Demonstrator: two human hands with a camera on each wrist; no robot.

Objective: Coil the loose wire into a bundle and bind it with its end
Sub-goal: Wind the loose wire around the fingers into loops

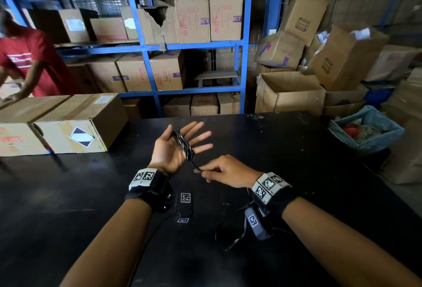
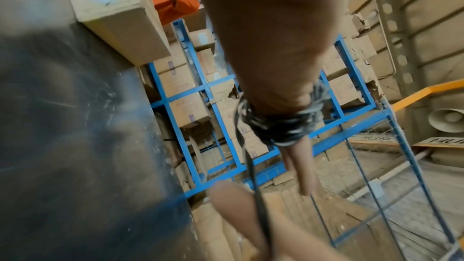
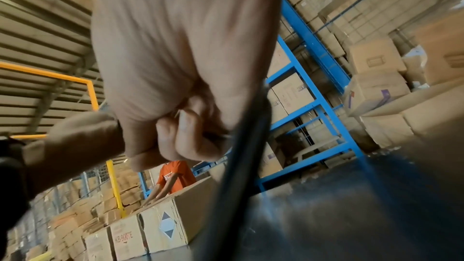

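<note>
My left hand (image 1: 191,135) is held palm up over the black table (image 1: 285,149), its fingers straight and spread. A black-and-white braided wire (image 1: 183,144) is wound in several turns across its palm; in the left wrist view the coil (image 2: 283,126) wraps the hand (image 2: 276,66). A short loose strand (image 1: 196,164) runs from the coil down to my right hand (image 1: 203,170), which pinches it between thumb and curled fingers just below the left palm. The right wrist view shows the curled fingers (image 3: 191,132) and the dark wire (image 3: 246,146) passing close to the lens.
Taped cardboard boxes (image 1: 68,127) stand on the table's left side, and a person in a red shirt (image 1: 34,63) leans on them. Blue shelving (image 1: 146,47) full of cartons stands behind. A lined bin (image 1: 365,131) is at the right. A tagged black device (image 1: 185,204) and thin cables (image 1: 235,229) lie near my wrists.
</note>
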